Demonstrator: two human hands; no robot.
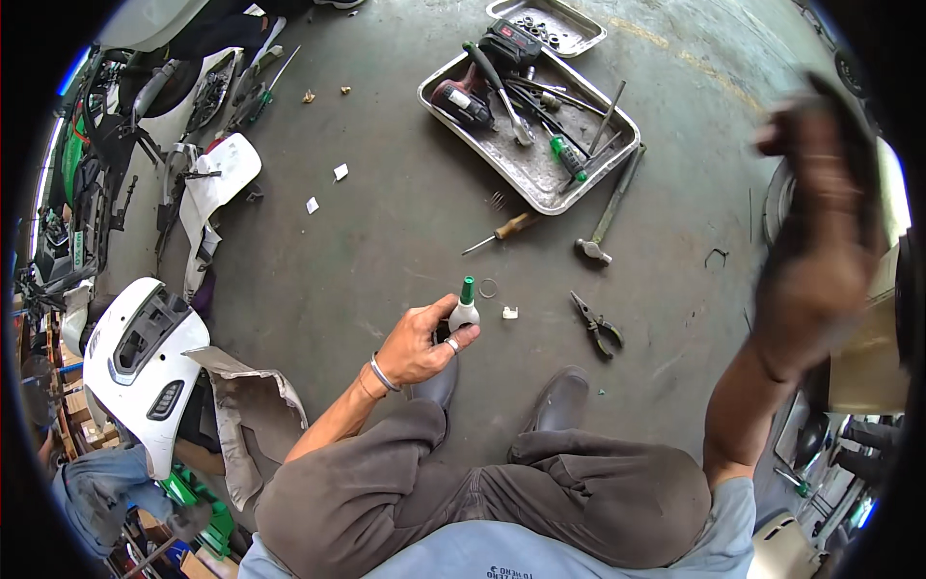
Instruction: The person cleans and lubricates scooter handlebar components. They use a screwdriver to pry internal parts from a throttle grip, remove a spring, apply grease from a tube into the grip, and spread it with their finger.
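In my left hand (pixel 417 340) is a small white squeeze bottle (pixel 464 314) with a green pointed cap (pixel 468 288), held upright between thumb and fingers above the floor. My right hand (pixel 818 241) is raised at the right, blurred by motion. A dark curved thing (pixel 857 135) lies along its fingers and palm and seems gripped; its kind is too smeared to tell. Just beyond the bottle, a thin ring (pixel 488 288) and a small white plastic piece (pixel 509 313) rest on the floor. Pliers (pixel 598 326) lie further right.
A metal tray (pixel 552 201) holds a cordless impact wrench (pixel 465 102), a ratchet (pixel 519 127) and a green-handled screwdriver (pixel 567 158). Beside it are a hammer (pixel 606 228) and a wooden-handled screwdriver (pixel 511 230). White body panels (pixel 145 357) and motorcycle parts crowd the left; another tray (pixel 585 44) stands behind.
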